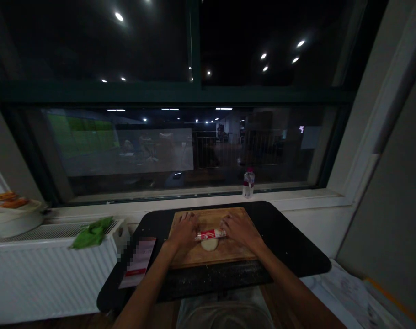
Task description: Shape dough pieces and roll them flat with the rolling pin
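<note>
A wooden board (228,253) lies on a small black table (290,246). On the board sits a small pale round of dough (209,245). Across its far edge lies a red-and-white cylinder (210,235) used like a rolling pin. My left hand (184,230) presses on the cylinder's left end and my right hand (238,227) on its right end, both palms down with fingers spread over it.
A red-and-white packet (138,263) lies on the table's left part. A small bottle (248,183) stands on the windowsill behind. To the left, a green cloth (93,233) rests on a white radiator (50,269), beside a white bowl (14,219). Dark window ahead.
</note>
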{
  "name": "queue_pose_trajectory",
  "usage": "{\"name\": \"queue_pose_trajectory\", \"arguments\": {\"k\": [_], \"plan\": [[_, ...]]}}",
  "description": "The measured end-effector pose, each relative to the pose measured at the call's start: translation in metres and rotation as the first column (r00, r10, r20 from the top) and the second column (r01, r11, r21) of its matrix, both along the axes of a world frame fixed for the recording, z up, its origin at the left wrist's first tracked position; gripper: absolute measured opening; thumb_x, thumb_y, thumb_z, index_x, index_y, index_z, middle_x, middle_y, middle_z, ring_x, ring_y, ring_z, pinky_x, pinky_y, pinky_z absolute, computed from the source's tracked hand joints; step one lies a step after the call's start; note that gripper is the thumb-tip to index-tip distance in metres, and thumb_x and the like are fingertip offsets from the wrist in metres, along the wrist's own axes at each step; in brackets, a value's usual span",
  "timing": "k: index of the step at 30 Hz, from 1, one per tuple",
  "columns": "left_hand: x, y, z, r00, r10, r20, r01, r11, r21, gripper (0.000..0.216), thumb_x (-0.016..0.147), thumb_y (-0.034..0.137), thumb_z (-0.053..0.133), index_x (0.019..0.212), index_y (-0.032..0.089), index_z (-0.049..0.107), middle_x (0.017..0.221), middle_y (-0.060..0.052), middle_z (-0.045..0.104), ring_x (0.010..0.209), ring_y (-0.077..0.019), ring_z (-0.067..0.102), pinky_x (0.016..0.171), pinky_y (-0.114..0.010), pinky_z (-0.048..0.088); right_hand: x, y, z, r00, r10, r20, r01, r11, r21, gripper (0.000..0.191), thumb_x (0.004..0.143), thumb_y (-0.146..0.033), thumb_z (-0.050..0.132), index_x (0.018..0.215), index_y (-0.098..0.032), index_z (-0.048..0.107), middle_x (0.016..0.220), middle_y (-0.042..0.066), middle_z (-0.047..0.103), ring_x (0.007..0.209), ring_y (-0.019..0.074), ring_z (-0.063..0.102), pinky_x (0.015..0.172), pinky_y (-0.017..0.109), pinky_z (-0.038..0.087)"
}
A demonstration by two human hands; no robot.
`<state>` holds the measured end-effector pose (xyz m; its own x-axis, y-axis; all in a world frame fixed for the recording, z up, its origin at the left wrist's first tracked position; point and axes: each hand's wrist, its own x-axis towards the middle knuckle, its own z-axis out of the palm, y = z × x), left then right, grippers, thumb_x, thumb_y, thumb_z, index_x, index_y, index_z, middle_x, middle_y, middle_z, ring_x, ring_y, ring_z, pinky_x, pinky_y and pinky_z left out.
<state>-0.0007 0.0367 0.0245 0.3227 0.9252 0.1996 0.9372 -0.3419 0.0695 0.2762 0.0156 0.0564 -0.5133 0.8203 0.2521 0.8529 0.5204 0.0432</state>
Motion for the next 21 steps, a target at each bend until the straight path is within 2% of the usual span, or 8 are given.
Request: {"name": "queue_pose_trajectory", "arguments": {"k": [2,4,8,12,16,21], "plan": [[0.004,0.005,0.000,1.000,0.004,0.007,-0.004,1.000,-0.013,0.072,0.093,0.019,0.058,0.165,0.023,0.053,0.167,-0.014,0.056,0.160,-0.0337,0.043,0.132,-0.050,0.033,0.000,-0.002,-0.008,0.996,-0.026,0.080,0.024,1.000,0.019,0.040,0.112,-0.023,0.047,0.135,-0.017,0.079,0.138,0.020,0.076,0.138,0.0356,0.065,0.114,0.048,0.051],[0.008,0.009,-0.001,1.000,0.009,0.013,-0.009,1.000,-0.021,0.073,0.094,0.019,0.056,0.167,0.025,0.051,0.166,-0.014,0.057,0.159,-0.0346,0.043,0.132,-0.052,0.033,0.000,0.000,-0.018,0.993,-0.084,0.078,0.083,0.996,0.013,0.044,0.113,-0.027,0.044,0.135,-0.014,0.079,0.142,0.023,0.074,0.141,0.0382,0.063,0.117,0.052,0.050],[0.007,0.009,-0.005,0.999,0.016,-0.030,-0.018,0.999,-0.052,0.060,0.106,0.029,0.043,0.166,0.028,0.052,0.161,-0.015,0.060,0.153,-0.0355,0.049,0.127,-0.057,0.038,0.001,0.008,-0.031,0.991,-0.132,-0.005,0.132,0.991,0.009,0.052,0.114,-0.034,0.042,0.155,-0.019,0.069,0.163,0.017,0.062,0.161,0.0394,0.045,0.133,0.060,0.031],[0.001,0.004,-0.007,0.996,0.016,-0.088,-0.021,0.998,-0.052,0.054,0.112,0.043,0.040,0.163,0.032,0.054,0.160,-0.015,0.060,0.152,-0.0372,0.049,0.124,-0.060,0.040,-0.002,0.014,-0.032,0.985,-0.149,-0.090,0.143,0.987,-0.076,0.058,0.112,-0.036,0.042,0.166,-0.020,0.057,0.174,0.011,0.050,0.169,0.0364,0.031,0.138,0.062,0.018],[-0.002,0.007,-0.014,0.999,0.033,-0.015,-0.033,0.999,0.020,0.051,0.114,0.042,0.038,0.160,0.032,0.057,0.151,-0.015,0.066,0.143,-0.0330,0.057,0.120,-0.054,0.045,-0.002,0.015,-0.031,0.962,-0.193,-0.192,0.169,0.976,-0.135,0.064,0.110,-0.039,0.047,0.171,-0.019,0.048,0.177,0.012,0.044,0.170,0.0340,0.028,0.139,0.059,0.018],[-0.003,0.010,-0.023,1.000,-0.004,-0.017,0.006,0.992,0.124,0.046,0.110,0.032,0.046,0.152,0.028,0.063,0.151,-0.015,0.069,0.140,-0.0348,0.059,0.118,-0.055,0.047,0.001,0.018,-0.036,0.939,-0.230,-0.255,0.203,0.971,-0.129,0.070,0.107,-0.041,0.054,0.174,-0.023,0.044,0.178,0.012,0.043,0.169,0.0334,0.030,0.139,0.058,0.019]]}}
